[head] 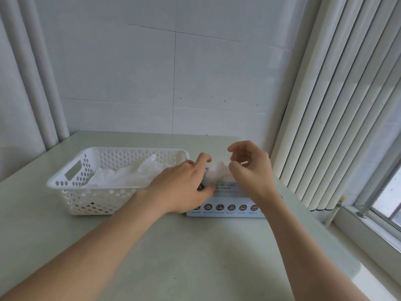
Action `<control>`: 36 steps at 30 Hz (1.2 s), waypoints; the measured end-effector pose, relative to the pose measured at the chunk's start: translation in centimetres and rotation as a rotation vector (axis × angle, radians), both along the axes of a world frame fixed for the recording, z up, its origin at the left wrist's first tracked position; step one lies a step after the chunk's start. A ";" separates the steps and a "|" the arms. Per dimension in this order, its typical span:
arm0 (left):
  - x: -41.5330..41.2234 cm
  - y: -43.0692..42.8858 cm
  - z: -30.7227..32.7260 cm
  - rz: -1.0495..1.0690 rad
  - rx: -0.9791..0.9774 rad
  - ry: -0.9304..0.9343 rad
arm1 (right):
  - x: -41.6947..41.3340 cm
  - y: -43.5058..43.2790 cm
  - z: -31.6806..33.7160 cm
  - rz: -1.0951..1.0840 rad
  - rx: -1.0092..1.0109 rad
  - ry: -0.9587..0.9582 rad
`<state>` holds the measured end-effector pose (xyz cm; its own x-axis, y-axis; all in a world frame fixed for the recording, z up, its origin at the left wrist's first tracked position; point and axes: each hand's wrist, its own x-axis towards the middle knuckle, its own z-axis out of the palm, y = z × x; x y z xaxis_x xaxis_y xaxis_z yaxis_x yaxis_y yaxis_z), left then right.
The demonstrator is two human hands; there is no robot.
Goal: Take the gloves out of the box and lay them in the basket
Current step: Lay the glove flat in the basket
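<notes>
A pale blue glove box lies flat on the table, right of a white perforated basket. Several thin white gloves lie inside the basket. A bunch of white glove sticks up out of the box's top opening. My left hand rests on the box's left end, palm down, fingers spread. My right hand hovers over the opening, thumb and fingers pinched on the right side of the protruding glove.
The pale green table runs to a tiled wall at the back. White vertical blinds and a window sill stand close on the right of the box. Grey pipes rise at the back left.
</notes>
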<state>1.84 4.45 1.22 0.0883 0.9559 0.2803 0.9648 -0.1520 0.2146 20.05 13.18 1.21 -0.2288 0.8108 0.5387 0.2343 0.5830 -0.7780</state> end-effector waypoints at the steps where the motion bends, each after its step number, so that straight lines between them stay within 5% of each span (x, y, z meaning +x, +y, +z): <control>1: 0.0 0.0 0.0 -0.023 0.010 0.001 | 0.1 0.1 -0.1 -0.047 0.017 -0.077; 7: 0.6 0.2 0.0 -0.027 0.273 0.169 | 0.2 0.7 -0.7 -0.036 0.080 -0.319; 12: 1.4 0.9 -0.5 0.022 0.485 0.037 | 0.1 0.9 -0.6 -0.017 0.154 -0.330; 32: 0.7 1.4 -0.5 0.027 0.347 -0.446 | -0.4 0.6 -0.6 0.009 0.103 -0.153; 36: 1.6 0.7 -0.2 -0.043 0.324 -0.164 | -0.5 0.8 -0.8 -0.030 0.108 -0.091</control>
